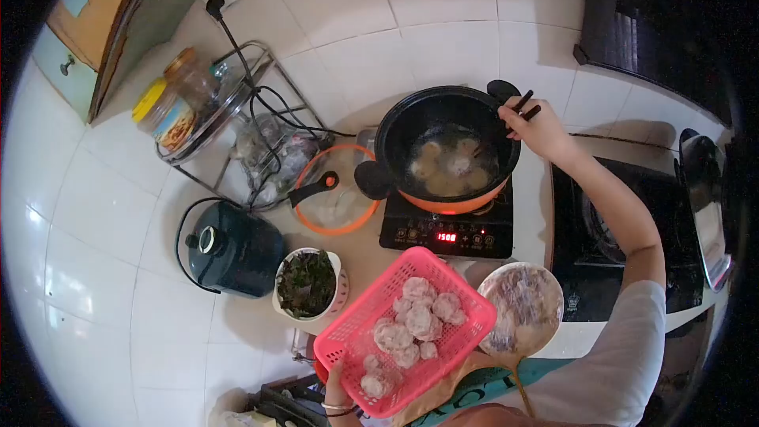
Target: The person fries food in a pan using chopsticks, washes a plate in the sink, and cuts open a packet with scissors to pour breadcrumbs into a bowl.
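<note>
My left hand (335, 390) grips the near left edge of a pink plastic basket (477, 318), which is tilted and held in front of the cooker. Inside lie several whitish, coated clumps of food (421, 321). My right hand (539, 128) is closed around dark chopsticks (525, 101) at the right rim of a black-lined orange pot (443, 109). The lower ends of the chopsticks reach into the pot. Several pale pieces of food (455, 164) sit there in liquid. The pot stands on a black induction cooker (411, 242) with a lit red display.
Left of the cooker lie an orange-rimmed glass lid (340, 204), a bowl of dark green leaves (307, 285) and a dark lidded canister (245, 253). A wire rack (296, 83) holds jars and bags. At right are a white-smeared plate (522, 304) and a gas stove (624, 285).
</note>
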{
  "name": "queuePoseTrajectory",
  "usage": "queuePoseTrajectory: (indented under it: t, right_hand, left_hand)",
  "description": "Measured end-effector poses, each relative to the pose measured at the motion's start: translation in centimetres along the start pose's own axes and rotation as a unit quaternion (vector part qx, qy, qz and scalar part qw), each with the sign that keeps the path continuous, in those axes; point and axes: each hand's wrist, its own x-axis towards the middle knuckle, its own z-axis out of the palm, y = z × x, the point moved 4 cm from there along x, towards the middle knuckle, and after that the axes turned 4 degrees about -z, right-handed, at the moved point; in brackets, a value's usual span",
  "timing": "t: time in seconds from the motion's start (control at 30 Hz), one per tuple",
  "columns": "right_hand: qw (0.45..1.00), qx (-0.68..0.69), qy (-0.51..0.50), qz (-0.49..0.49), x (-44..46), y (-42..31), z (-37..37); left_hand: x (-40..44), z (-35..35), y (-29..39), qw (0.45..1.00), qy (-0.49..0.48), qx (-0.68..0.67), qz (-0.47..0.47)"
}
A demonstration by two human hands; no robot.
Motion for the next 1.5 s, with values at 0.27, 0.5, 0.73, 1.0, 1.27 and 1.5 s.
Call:
queuePoseTrajectory:
  t: [0.27,0.5,0.73,1.0,1.27,1.5]
  right_hand:
    - [0.997,-0.042,-0.01,-0.065,0.8,-0.6,2.0]
    - [0.997,0.045,-0.018,-0.058,1.4,-0.2,2.9]
    - [0.991,0.0,0.016,-0.131,1.8,-0.4,2.0]
    - [0.979,-0.109,0.026,-0.168,1.0,-0.4,0.6]
    - [0.992,0.04,0.071,-0.095,-2.7,-0.3,-2.3]
    - [0.969,0.227,0.022,-0.096,-15.2,-3.2,-0.5]
  left_hand:
    - [-0.5,1.1,0.3,0.999,0.014,-0.029,-0.012]
    - [-0.8,2.6,0.9,0.998,0.001,-0.053,-0.025]
    - [-0.3,1.7,0.7,0.999,-0.012,-0.043,-0.006]
    - [-0.6,2.4,1.0,0.999,-0.004,-0.03,-0.014]
    - [-0.6,1.7,0.8,0.999,-0.01,-0.031,-0.02]
    - [0.8,-1.4,-0.3,1.0,0.006,-0.02,0.017]
